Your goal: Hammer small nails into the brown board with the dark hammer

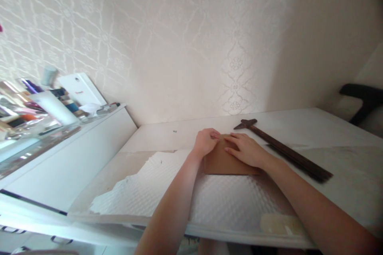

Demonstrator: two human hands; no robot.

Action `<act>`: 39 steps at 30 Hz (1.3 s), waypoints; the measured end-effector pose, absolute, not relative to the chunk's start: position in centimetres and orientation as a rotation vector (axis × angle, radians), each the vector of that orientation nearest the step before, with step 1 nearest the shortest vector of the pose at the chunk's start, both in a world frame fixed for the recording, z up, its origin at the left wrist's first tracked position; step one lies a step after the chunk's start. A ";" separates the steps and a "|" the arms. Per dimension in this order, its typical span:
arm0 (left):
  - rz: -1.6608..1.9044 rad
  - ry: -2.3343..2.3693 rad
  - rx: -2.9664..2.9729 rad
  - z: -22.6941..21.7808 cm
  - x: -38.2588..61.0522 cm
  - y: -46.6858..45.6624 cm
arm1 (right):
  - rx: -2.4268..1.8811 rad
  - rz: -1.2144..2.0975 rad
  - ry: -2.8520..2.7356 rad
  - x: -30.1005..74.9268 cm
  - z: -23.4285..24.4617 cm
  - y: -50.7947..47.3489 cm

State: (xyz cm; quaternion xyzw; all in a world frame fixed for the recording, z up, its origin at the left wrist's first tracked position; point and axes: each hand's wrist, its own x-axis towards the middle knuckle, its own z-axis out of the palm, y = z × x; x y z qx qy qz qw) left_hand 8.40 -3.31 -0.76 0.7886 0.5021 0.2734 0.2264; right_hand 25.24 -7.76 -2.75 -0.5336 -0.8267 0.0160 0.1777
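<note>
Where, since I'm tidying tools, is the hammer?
In the head view, the hammer lies on the table, beyond and to the right of the right hand.

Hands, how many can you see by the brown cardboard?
2: the left hand at the far left corner of the cardboard, and the right hand over its right side. No other hands show.

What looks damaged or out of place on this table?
The white quilted sheet has a ragged left edge, as if torn rather than cut. Small dark specks also lie toward the back of the white tabletop, too small to identify. The brown cardboard piece shows no obvious damage where visible.
</note>
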 end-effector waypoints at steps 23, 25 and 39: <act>0.706 1.286 2.105 -1.3 8.2 -2.8 | -2.282 -0.288 -1.650 30.0 -2.6 -7.6; 0.699 1.265 2.076 -1.2 8.2 -2.7 | -2.268 -0.272 -1.672 30.0 -2.3 -7.6; 0.695 1.122 1.747 -0.9 7.5 -2.9 | -1.530 -0.051 -2.030 27.5 0.7 -9.0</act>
